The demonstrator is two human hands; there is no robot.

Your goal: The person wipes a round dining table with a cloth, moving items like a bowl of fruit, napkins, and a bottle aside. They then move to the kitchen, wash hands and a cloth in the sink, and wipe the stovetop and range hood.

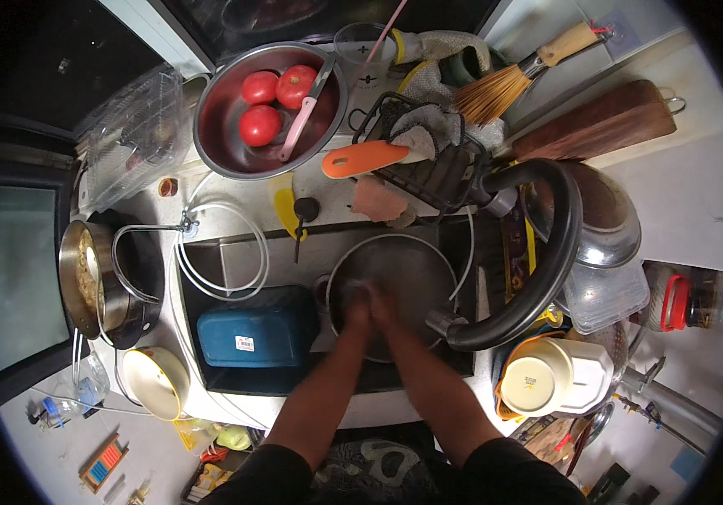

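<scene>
Both my forearms reach into the sink, over a round dark basin or pan with a pale rim. My left hand and my right hand are close together inside it, seemingly touching. Motion and dim light smear the fingers, so whether they hold anything is not visible. A blue rectangular tub sits in the sink to the left of the hands. The thick black faucet hose arches in from the right, its spout at the round vessel's right rim.
Behind the sink stand a metal bowl with tomatoes and a pink-handled knife, and a black rack with scrubbers and an orange-handled tool. A pot and a cream bowl are at left. Stacked bowls stand at right.
</scene>
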